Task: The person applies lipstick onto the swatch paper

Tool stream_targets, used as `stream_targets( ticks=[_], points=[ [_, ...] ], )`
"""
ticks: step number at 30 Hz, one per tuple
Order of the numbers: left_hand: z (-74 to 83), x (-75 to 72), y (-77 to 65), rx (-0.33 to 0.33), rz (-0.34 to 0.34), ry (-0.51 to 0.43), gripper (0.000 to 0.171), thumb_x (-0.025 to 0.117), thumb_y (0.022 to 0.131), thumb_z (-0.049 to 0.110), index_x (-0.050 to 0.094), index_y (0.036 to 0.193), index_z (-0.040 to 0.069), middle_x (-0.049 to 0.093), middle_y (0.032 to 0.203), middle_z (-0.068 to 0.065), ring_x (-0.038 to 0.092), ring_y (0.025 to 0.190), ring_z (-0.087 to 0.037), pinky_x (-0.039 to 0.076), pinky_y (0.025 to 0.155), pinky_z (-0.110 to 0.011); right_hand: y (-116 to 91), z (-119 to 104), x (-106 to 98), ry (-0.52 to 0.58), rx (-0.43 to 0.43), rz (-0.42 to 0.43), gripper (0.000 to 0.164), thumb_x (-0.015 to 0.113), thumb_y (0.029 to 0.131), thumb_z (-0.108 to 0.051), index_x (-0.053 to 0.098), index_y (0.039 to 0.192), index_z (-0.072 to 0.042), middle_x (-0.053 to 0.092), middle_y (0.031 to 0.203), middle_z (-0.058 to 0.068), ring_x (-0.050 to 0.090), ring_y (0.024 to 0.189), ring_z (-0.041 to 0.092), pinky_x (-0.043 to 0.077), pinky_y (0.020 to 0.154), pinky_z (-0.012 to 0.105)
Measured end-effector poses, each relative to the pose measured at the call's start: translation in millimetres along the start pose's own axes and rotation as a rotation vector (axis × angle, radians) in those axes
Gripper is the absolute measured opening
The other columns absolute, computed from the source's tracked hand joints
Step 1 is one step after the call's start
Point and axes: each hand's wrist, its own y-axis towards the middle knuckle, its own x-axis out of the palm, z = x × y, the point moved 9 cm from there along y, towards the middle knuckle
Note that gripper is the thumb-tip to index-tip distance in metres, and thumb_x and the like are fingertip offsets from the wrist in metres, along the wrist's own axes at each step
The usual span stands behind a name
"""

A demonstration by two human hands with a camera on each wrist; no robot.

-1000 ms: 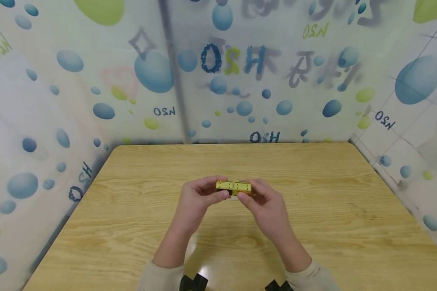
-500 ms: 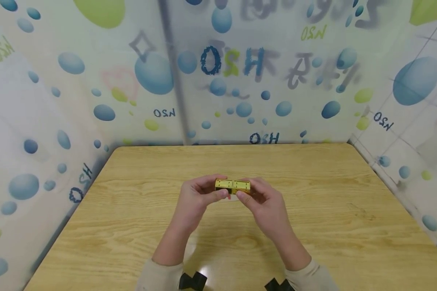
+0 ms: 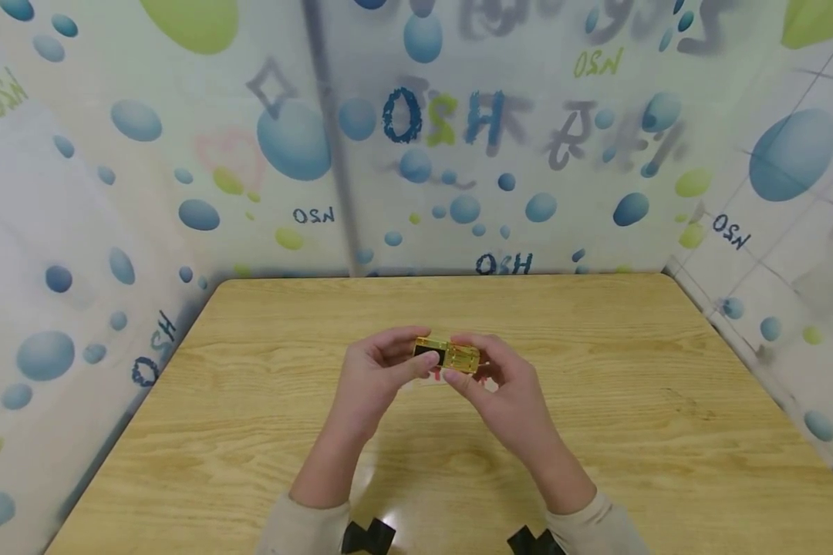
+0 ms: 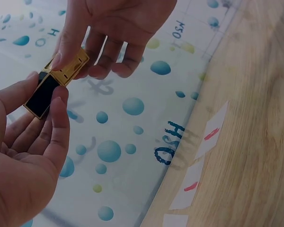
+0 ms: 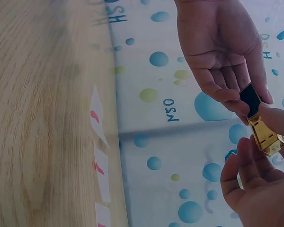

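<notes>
A small gold two-part block (image 3: 463, 358) is held up between both hands above the table. One half bears a flat black panel (image 4: 41, 97); the other half is all gold and sits at an angle to it. My left hand (image 3: 371, 385) pinches the black-panelled half between thumb and fingers. From the other side, my right hand (image 3: 510, 389) pinches the gold half (image 5: 264, 133), thumb on the near side. Both wrist views show the halves joined at the middle, with fingertips covering parts of them. What kind of object it is cannot be told.
A wood-grain table (image 3: 597, 432) lies below the hands. White paper pieces (image 4: 213, 135) with red marks lie on it, mostly hidden behind the hands in the head view. Behind stands a wall covering (image 3: 416, 208) with blue and green spots. Black mounts (image 3: 369, 536) show near the sleeves.
The block was straight, both halves level in a line. Now the halves stand turned against each other, the black panel shows more, and the fingers of both hands have shifted slightly.
</notes>
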Motion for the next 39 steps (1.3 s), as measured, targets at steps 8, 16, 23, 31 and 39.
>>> stream_targets(
  ticks=[8, 16, 23, 31, 39],
  points=[
    [1.7, -0.1, -1.5, 0.012, -0.002, -0.006, 0.034, 0.076, 0.099, 0.013, 0.074, 0.132, 0.007, 0.082, 0.110, -0.011, 0.080, 0.090, -0.015, 0.064, 0.086, -0.030, 0.9, 1.4, -1.8, -0.002, -0.022, 0.002, 0.031, 0.081, 0.096, -0.013, 0.073, 0.126, -0.016, 0.074, 0.122, 0.006, 0.067, 0.092, 0.015, 0.057, 0.080, 0.024],
    [8.2, 0.9, -2.7, 0.071, -0.018, -0.024, 0.033, 0.062, 0.110, 0.023, 0.071, 0.133, 0.001, 0.080, 0.112, -0.017, 0.080, 0.091, -0.015, 0.065, 0.090, -0.032, 1.4, 2.3, -5.8, -0.062, -0.013, 0.034, 0.030, 0.082, 0.095, -0.017, 0.075, 0.123, -0.018, 0.074, 0.121, 0.001, 0.066, 0.097, 0.016, 0.057, 0.085, 0.027],
    [8.9, 2.1, -3.1, 0.072, -0.036, -0.058, 0.031, 0.065, 0.108, 0.018, 0.072, 0.129, -0.003, 0.080, 0.109, -0.010, 0.079, 0.090, -0.014, 0.065, 0.090, -0.032, -1.3, -9.0, -8.5, -0.215, -0.116, 0.084, 0.029, 0.085, 0.092, -0.016, 0.078, 0.120, -0.016, 0.071, 0.123, 0.001, 0.066, 0.106, 0.016, 0.060, 0.088, 0.036],
    [13.8, 11.2, -6.5, 0.110, -0.081, -0.086, 0.031, 0.066, 0.106, 0.012, 0.069, 0.127, -0.011, 0.077, 0.104, -0.004, 0.078, 0.088, -0.015, 0.066, 0.088, -0.034, -3.0, -25.7, -7.2, -0.289, -0.233, 0.094, 0.031, 0.088, 0.088, -0.011, 0.079, 0.117, -0.013, 0.072, 0.119, 0.001, 0.066, 0.112, 0.018, 0.064, 0.087, 0.038],
    [13.3, 16.4, -8.1, 0.070, -0.077, -0.034, 0.028, 0.071, 0.104, 0.018, 0.074, 0.122, -0.003, 0.078, 0.104, -0.008, 0.077, 0.084, -0.015, 0.066, 0.089, -0.037, -5.9, -35.0, -8.7, -0.294, -0.293, 0.103, 0.030, 0.088, 0.087, -0.008, 0.080, 0.115, -0.013, 0.073, 0.115, 0.000, 0.066, 0.108, 0.016, 0.063, 0.086, 0.035]
  ],
)
